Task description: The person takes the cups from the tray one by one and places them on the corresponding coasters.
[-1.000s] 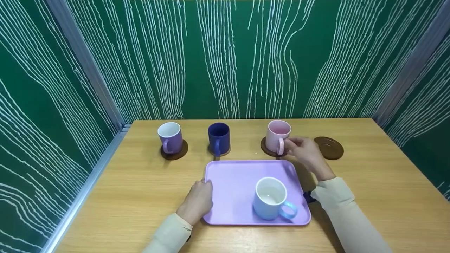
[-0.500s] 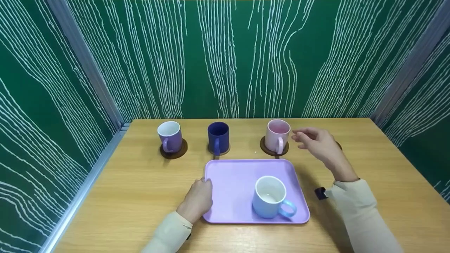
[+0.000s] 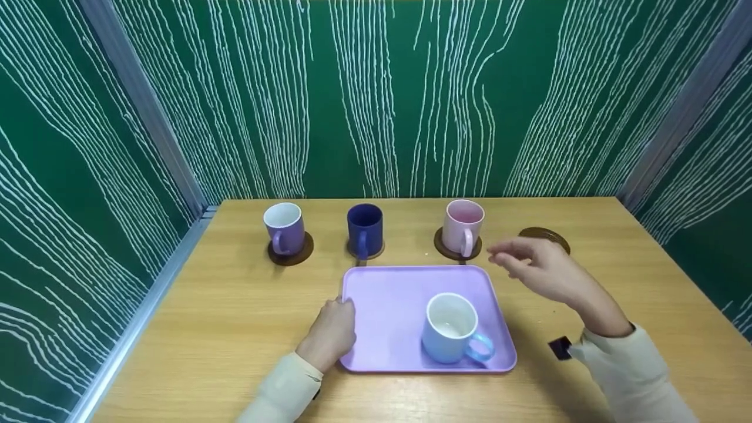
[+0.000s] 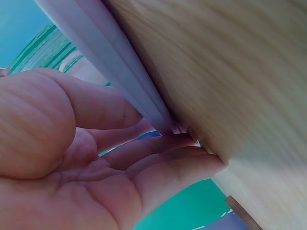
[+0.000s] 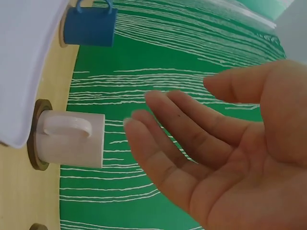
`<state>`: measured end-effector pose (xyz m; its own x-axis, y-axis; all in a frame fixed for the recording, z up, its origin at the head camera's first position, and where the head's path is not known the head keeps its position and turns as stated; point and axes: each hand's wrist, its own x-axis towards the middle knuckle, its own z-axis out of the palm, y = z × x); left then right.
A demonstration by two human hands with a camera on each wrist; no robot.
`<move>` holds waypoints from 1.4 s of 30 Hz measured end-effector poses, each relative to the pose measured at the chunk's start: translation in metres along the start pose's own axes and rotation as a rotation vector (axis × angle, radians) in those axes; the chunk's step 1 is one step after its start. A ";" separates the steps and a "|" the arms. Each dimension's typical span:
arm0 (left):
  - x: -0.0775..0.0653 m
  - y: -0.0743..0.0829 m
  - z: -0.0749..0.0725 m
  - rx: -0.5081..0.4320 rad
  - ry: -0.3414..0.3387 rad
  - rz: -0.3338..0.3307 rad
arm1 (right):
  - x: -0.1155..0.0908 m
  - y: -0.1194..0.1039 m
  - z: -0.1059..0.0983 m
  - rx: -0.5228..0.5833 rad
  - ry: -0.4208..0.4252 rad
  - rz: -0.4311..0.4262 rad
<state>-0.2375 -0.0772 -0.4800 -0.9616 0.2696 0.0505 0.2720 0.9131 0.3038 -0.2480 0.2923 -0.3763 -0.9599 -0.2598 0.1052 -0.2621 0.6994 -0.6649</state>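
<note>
At the left edge of the lilac tray, my left hand grips the rim. The left wrist view has the thumb on one side of the rim and the fingers beneath it. On the tray's right half stands a light blue mug with a white inside, its handle to the right. My right hand is in the air right of the tray, fingers loosely bent and holding nothing. Nearest to it is a pink mug, upright on a dark brown coaster and apart from the fingers.
A purple mug and a dark blue mug stand on coasters along the back left. Partly behind my right hand lies a brown coaster with no mug on it. A green wall with white lines rises behind the wooden table.
My right hand has left the pink mug's handle and moved right and toward me. The pink mug stays on its coaster. The left hand keeps its hold on the tray.
</note>
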 end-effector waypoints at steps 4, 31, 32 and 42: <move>-0.001 0.000 0.000 -0.008 -0.003 -0.007 | -0.014 0.002 0.003 -0.006 -0.058 -0.057; -0.001 0.002 0.000 0.020 0.026 0.016 | -0.053 0.039 0.069 0.238 -0.356 -0.146; -0.001 0.002 0.000 0.023 0.029 0.019 | -0.052 0.039 0.070 0.264 -0.376 -0.134; -0.001 0.000 0.000 0.021 0.033 0.027 | -0.049 0.042 0.077 0.431 -0.469 -0.110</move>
<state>-0.2360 -0.0771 -0.4801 -0.9544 0.2846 0.0898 0.2984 0.9120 0.2814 -0.2040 0.2830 -0.4663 -0.7588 -0.6464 -0.0803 -0.1992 0.3477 -0.9162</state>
